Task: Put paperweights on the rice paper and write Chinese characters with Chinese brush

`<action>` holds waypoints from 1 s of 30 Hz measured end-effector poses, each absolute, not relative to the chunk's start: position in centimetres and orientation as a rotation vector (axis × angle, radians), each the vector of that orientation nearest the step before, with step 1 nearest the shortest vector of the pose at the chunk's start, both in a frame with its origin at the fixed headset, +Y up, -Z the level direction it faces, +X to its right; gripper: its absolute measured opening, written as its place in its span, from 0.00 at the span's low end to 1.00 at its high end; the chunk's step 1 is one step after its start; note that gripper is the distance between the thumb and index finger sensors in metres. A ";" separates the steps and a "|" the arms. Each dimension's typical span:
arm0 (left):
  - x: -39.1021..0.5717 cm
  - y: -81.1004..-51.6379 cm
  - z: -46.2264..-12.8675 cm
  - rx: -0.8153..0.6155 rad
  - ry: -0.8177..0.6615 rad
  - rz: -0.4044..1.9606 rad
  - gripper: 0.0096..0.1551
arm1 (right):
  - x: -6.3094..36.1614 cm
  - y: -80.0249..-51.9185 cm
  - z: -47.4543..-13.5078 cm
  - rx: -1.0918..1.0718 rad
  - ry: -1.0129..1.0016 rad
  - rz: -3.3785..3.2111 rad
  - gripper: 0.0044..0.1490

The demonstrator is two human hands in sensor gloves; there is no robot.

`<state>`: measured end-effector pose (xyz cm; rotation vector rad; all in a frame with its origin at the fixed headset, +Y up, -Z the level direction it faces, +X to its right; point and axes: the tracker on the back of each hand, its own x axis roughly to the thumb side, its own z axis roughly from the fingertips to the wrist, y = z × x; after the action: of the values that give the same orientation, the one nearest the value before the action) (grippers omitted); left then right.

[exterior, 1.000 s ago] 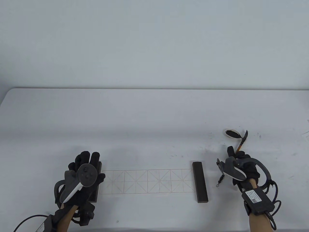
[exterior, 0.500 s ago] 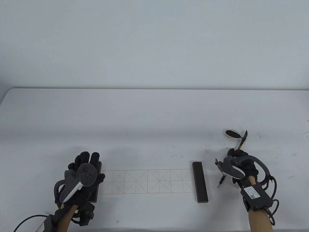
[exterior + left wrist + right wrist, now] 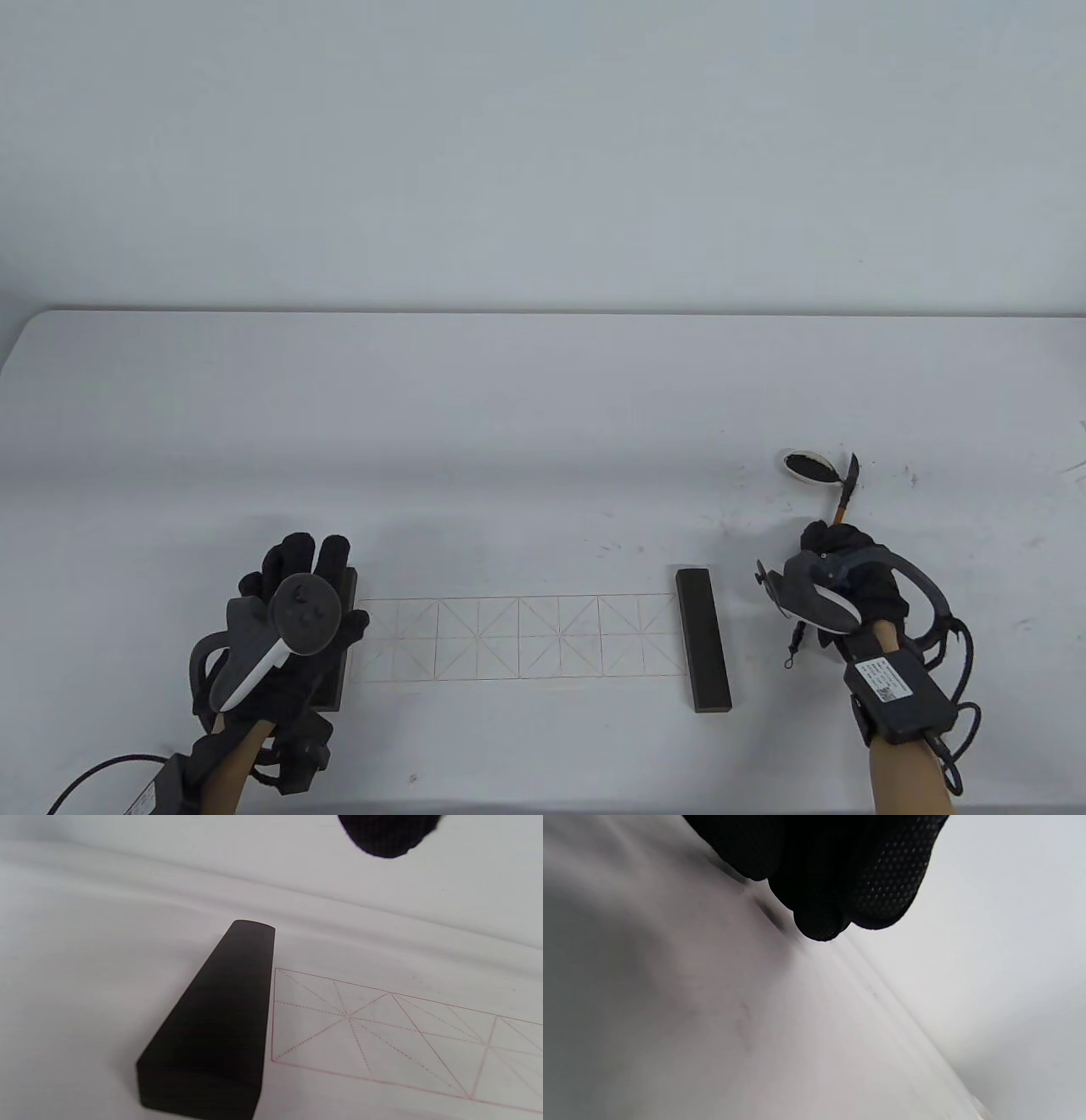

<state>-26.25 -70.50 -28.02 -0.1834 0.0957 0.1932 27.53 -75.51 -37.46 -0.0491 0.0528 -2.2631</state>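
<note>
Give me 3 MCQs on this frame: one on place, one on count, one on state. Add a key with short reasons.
1. Where does the ink dish sit?
A. on the rice paper
B. far right of the table, beyond the right hand
C. beside the left hand

2. How many dark paperweights are in view?
A. one
B. two
C. four

3. What is the right hand doing?
A. holding the brush
B. lying flat on the table
C. lifting a paperweight

Key:
1 B: the dish lies past the brush tip, off the rice paper.
2 B: one bar at the paper's right end, one at its left end under the left hand.
3 A: the brush shaft sticks out of the curled fingers.
</note>
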 end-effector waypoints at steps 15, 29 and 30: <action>-26.4 -70.5 -27.9 -0.165 0.096 0.195 0.52 | 27.3 -67.2 -35.9 0.198 0.444 -2.557 0.30; -26.4 -70.5 -27.9 -0.159 0.089 0.190 0.52 | 29.6 -61.7 -35.5 0.457 0.897 -3.291 0.31; -26.4 -70.5 -27.9 -0.159 0.088 0.189 0.51 | 30.0 -62.0 -35.6 0.492 0.932 -3.324 0.31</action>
<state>-26.39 -70.53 -27.86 -0.1591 0.0880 0.1894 30.00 -61.95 -35.63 0.4922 0.9317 -3.3242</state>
